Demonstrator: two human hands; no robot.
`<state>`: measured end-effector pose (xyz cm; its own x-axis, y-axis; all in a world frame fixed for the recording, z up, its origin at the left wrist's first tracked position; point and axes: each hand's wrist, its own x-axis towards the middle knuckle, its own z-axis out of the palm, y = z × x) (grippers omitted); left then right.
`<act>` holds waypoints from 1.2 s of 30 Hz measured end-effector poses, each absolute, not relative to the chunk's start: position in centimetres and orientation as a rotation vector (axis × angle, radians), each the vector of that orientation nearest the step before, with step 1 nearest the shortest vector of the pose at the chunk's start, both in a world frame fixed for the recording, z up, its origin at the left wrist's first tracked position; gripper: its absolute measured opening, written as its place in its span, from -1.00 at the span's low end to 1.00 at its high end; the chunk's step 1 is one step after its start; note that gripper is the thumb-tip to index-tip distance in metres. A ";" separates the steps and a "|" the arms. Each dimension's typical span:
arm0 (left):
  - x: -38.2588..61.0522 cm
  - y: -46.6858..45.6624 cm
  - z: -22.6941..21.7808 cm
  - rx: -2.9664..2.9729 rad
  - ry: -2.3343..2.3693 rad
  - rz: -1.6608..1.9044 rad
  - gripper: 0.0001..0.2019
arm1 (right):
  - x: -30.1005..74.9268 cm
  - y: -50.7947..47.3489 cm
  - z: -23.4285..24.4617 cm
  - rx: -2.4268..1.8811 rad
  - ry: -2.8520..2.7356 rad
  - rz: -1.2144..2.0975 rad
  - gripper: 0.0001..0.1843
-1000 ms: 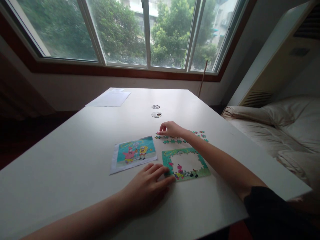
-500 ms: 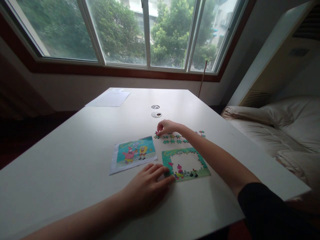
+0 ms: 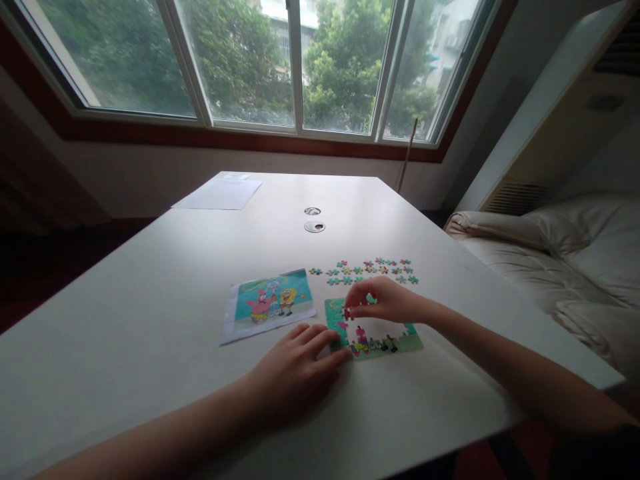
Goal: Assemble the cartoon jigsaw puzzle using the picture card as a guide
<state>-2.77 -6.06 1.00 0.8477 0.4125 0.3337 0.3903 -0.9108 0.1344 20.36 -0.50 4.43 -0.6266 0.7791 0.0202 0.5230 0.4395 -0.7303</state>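
Pinching a small reddish puzzle piece [image 3: 349, 313] between thumb and fingers: right hand [image 3: 379, 299], at the puzzle's [image 3: 409, 343] upper-left inner edge. Puzzle: pictured border, open white middle. Left hand [image 3: 304, 353]: fingers loosely spread, on its left edge. Beyond: loose pieces [image 3: 347, 281]. Leftward: cartoon sheet [image 3: 273, 303], yellow marks illegible. Support: white table [image 3: 165, 287].

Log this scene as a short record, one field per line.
Left hand: resting on the left edge of the puzzle
Right hand: pinching a small reddish piece above the puzzle
Puzzle: visible border joined, middle mostly unfilled
Loose pieces: in rough rows beyond the puzzle
Picture sheet: left of the puzzle, showing three cartoon characters
Surface: white table
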 end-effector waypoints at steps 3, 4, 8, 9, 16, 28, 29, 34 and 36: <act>-2.8 -6.1 1.0 2.962 0.650 0.559 -0.71 | 20.4 -2.2 4.0 -1.120 -2.337 1.022 -0.79; -2.7 -6.1 1.0 2.964 0.649 0.556 -0.72 | 20.4 -2.5 3.9 -1.131 -2.326 1.030 -0.80; -2.7 -6.1 1.0 2.970 0.638 0.557 -0.71 | 20.1 -3.0 3.7 -1.179 -2.305 1.045 -0.84; -2.7 -6.1 1.1 2.970 0.638 0.558 -0.71 | 20.1 -3.1 3.8 -1.182 -2.311 1.045 -0.84; -2.7 -6.0 1.1 2.988 0.643 0.542 -0.71 | 20.1 -3.7 3.4 -1.207 -2.355 0.905 -0.85; -2.7 -6.1 1.2 2.970 0.656 0.528 -0.71 | 20.1 -3.6 2.4 -1.122 -2.485 0.612 -0.90; -2.7 -6.1 1.2 2.968 0.656 0.527 -0.71 | 20.1 -3.6 2.4 -1.125 -2.491 0.601 -0.90; -2.6 -6.1 1.3 2.963 0.662 0.518 -0.69 | 19.9 -3.8 2.6 -1.110 -2.504 0.580 -0.88; -2.6 -6.1 1.4 2.955 0.658 0.515 -0.68 | 19.9 -3.7 2.7 -1.086 -2.510 0.578 -0.87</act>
<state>-2.55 -6.10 1.37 0.8519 0.4239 0.3074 0.4002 -0.9057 0.1400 19.88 -3.74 2.74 -0.6480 0.7469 0.1490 0.6067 0.6244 -0.4919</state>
